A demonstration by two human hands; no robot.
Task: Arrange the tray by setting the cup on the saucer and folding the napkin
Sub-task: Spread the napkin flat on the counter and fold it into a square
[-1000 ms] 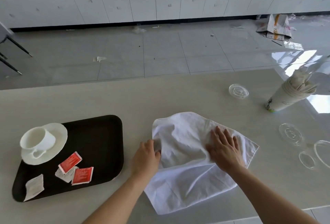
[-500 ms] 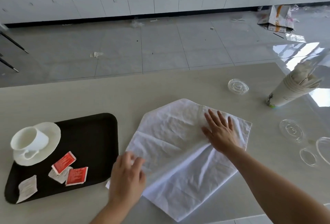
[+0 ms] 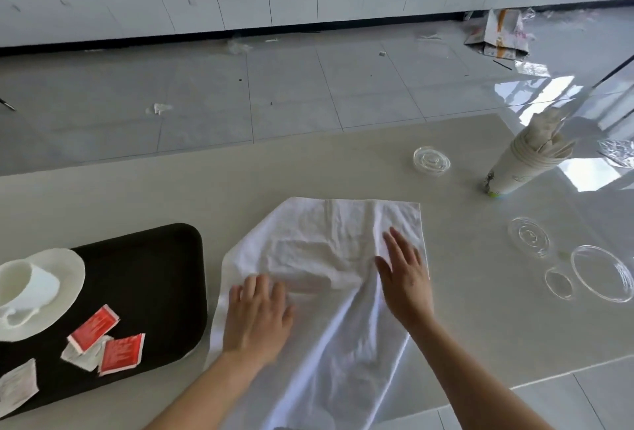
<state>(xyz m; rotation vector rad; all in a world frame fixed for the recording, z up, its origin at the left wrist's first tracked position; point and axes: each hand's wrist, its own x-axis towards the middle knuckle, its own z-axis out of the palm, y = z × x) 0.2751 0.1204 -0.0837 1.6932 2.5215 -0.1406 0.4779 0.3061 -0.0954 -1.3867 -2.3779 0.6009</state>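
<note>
Two bare hands are pressed flat on a white napkin [image 3: 329,258] that is spread, wrinkled and partly folded over, on a pale table [image 3: 137,196]. The left hand [image 3: 259,318] is laid palm down near the napkin's left edge, fingers spread and nothing gripped; the right hand [image 3: 404,271] is laid open on the cloth's right side, fingers pointed away from the camera, with creases gathered between the two hands. The near end of the napkin is seen trailing toward the table's front edge. Just beside the napkin's left edge, a black tray [image 3: 151,275] is set on the table. A white cup [image 3: 25,283] is seen on a white saucer [image 3: 65,278] at the tray's left side, the saucer partly cut off by the frame. Two red sachets [image 3: 109,340] and two white sachets [image 3: 17,388] are scattered on the tray's near part. Well apart to the right, a stack of paper cups [image 3: 525,165] and several clear plastic lids [image 3: 430,160] are seen on the table
</note>
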